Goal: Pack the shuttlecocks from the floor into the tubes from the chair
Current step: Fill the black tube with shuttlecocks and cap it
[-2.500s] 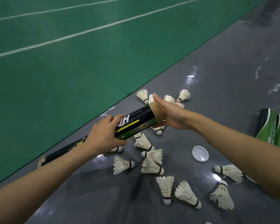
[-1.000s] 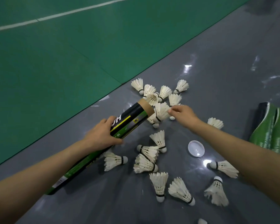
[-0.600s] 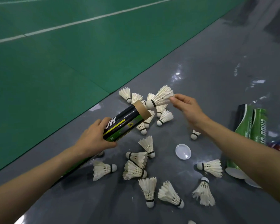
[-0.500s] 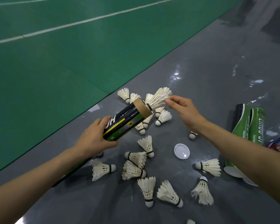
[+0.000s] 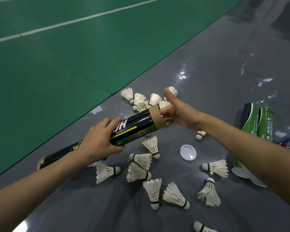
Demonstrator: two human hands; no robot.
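My left hand (image 5: 100, 141) grips a long black tube (image 5: 137, 124) around its middle and holds it slanted above the grey floor, its cardboard mouth pointing up and right. My right hand (image 5: 177, 111) is at that mouth, thumb raised, fingers pressed into the opening. A shuttlecock (image 5: 162, 116) sits in the mouth; only its white feather tips show around my fingers. Several white feather shuttlecocks lie loose on the floor, one cluster beyond the tube (image 5: 139, 99) and others below it (image 5: 141, 160) and nearer me (image 5: 153, 190).
A round white tube cap (image 5: 188, 152) lies on the floor right of the shuttlecocks. Green tubes (image 5: 258, 121) lie at the right edge, partly behind my right forearm. The green court mat (image 5: 57, 64) with white lines borders the grey floor on the left.
My right hand picked a shuttlecock from the far cluster, carried it to the tube mouth and pushed it in cork first. The tube in my left hand tilted flatter.
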